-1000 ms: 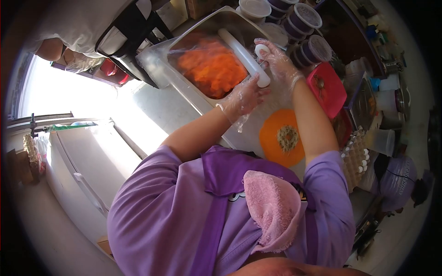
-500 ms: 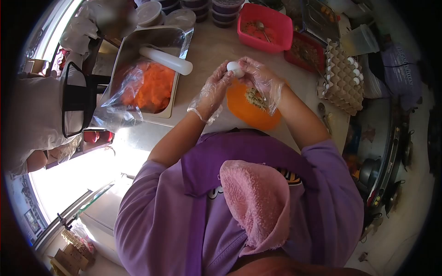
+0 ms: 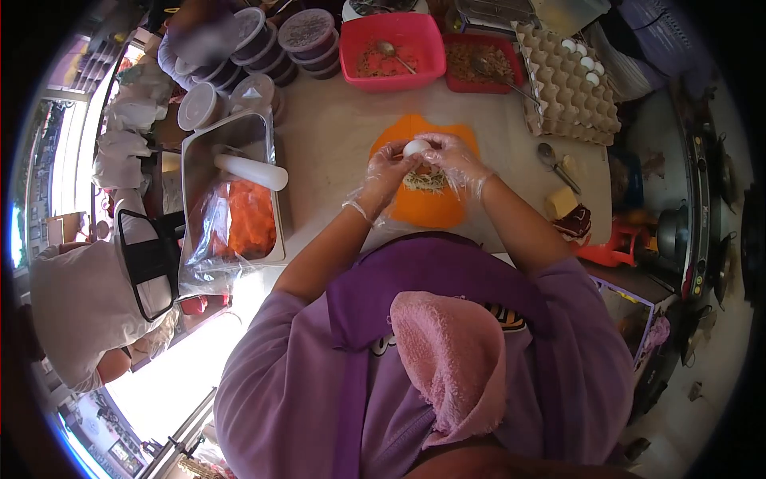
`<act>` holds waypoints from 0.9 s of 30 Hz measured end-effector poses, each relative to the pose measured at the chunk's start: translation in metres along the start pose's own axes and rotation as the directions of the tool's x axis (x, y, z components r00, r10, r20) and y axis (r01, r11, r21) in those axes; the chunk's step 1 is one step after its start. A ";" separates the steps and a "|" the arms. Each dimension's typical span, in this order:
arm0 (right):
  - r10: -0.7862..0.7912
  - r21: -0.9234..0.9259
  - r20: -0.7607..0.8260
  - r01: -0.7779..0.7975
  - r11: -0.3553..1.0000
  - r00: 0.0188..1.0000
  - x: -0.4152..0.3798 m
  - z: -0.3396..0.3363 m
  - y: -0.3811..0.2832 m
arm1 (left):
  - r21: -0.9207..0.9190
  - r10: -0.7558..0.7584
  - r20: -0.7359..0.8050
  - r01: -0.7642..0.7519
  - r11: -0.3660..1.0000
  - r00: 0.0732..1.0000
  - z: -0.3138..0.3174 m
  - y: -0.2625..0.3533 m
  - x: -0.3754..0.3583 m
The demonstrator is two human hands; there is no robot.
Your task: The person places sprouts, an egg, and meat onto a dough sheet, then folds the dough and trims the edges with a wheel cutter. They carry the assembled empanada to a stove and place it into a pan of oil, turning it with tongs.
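A white egg is held between the fingertips of both my hands. My left hand, in a clear plastic glove, grips it from the left. From the right, my right hand, gloved the same way, closes its fingers on it. Beneath the hands lies a thin orange wrapper sheet on the pale table. A small heap of sprouts rests on the sheet, just on the near side of the egg.
A metal pan of orange stuff, with a white roller-like tool, stands left. Behind are stacked lidded tubs, a pink basin and a red tray. An egg carton and spoon lie right. A person stands left.
The camera view has shifted, showing more of the table's far side. Both hands still hold the egg, which has come in from the sheet's far side to just over the sprouts.
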State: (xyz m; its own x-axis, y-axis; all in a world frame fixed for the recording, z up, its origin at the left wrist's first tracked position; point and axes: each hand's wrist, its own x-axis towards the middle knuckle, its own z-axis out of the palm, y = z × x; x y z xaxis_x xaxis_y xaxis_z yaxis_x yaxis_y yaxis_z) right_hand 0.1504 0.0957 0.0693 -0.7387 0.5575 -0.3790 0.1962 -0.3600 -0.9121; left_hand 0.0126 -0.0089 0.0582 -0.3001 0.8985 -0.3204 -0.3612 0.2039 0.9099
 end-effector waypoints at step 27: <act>-0.037 -0.177 -0.089 0.021 0.984 0.995 0.027 -0.022 0.023 | 0.582 0.107 0.267 -0.249 0.774 0.958 0.000 0.006 0.027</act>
State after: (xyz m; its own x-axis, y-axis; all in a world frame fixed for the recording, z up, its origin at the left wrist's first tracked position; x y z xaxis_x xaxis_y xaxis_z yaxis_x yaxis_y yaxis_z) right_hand 0.1494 0.1191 0.0347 -0.6853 0.6345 -0.3574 0.2922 -0.2100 -0.9330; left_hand 0.0020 0.0168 0.0549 -0.0902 0.9862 -0.1390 0.3088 0.1604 0.9375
